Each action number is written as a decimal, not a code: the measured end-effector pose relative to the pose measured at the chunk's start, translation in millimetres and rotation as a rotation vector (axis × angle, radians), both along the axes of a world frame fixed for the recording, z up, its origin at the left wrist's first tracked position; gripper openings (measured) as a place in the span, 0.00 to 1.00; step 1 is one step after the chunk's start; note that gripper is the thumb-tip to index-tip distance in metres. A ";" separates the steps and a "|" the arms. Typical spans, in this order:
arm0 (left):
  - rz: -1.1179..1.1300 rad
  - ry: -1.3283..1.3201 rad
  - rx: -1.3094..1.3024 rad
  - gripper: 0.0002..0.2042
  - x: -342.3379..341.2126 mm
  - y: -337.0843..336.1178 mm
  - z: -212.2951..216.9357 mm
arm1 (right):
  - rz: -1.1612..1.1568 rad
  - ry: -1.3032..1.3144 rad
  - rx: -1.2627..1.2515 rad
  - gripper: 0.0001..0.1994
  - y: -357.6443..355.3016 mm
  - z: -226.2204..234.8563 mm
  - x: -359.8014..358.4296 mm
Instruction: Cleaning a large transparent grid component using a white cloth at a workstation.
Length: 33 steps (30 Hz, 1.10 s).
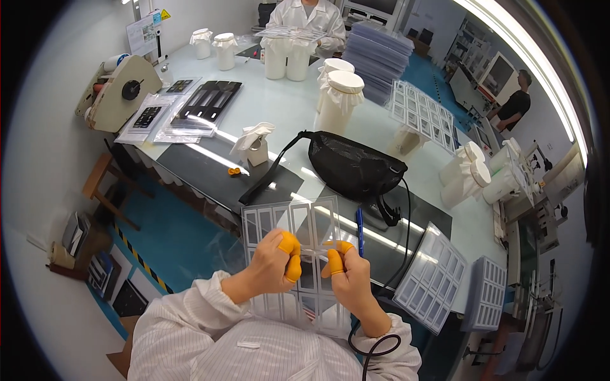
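Two hands [273, 263] [346, 276], one black mesh bag [352, 166], one blue pen [359, 230], two people across the room [308, 16] [515, 101]

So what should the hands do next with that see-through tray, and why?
Probably lower the clear tray toward the table. Both hands, left hand and right hand, pinch its middle with orange-capped fingertips, holding it in the air above the lap, so it looks floppy and unsupported. A similar tray already lies at the table's near edge.

Bright ceiling strip light [534, 57]; glare streaks on table [279, 114]; fisheye-bent, dark edges.
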<state>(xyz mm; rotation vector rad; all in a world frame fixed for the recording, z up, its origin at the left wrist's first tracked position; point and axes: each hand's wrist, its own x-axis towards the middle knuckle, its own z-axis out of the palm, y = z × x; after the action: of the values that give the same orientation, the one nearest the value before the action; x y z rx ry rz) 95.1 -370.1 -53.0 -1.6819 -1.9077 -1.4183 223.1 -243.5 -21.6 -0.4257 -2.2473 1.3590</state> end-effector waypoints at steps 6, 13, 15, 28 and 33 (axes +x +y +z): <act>0.112 -0.119 -0.234 0.08 9.9 -28.8 -10.4 | 0.126 -0.026 -0.246 0.06 -4.1 5.9 -15.1; -0.096 -0.411 -1.031 0.10 16.7 -81.1 18.9 | 0.008 0.069 -0.384 0.06 -5.5 -9.2 -27.6; -0.355 -0.710 -1.305 0.11 19.9 -101.3 7.9 | 0.029 0.129 -0.395 0.06 -9.2 -7.4 -30.5; 0.263 -0.331 -1.818 0.16 -31.2 -166.7 -78.4 | -0.086 0.436 -0.391 0.07 60.8 71.9 -83.9; -0.016 -0.075 -2.073 0.17 -45.3 -302.5 -231.4 | -0.177 0.656 -0.468 0.08 112.9 118.9 -64.9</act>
<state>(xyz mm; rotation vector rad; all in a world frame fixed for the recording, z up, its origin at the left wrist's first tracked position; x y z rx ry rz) 49.9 -672.6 -284.3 -1.7501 -3.4431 1.3609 158.2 -130.6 97.3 -0.2651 -1.3355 1.6299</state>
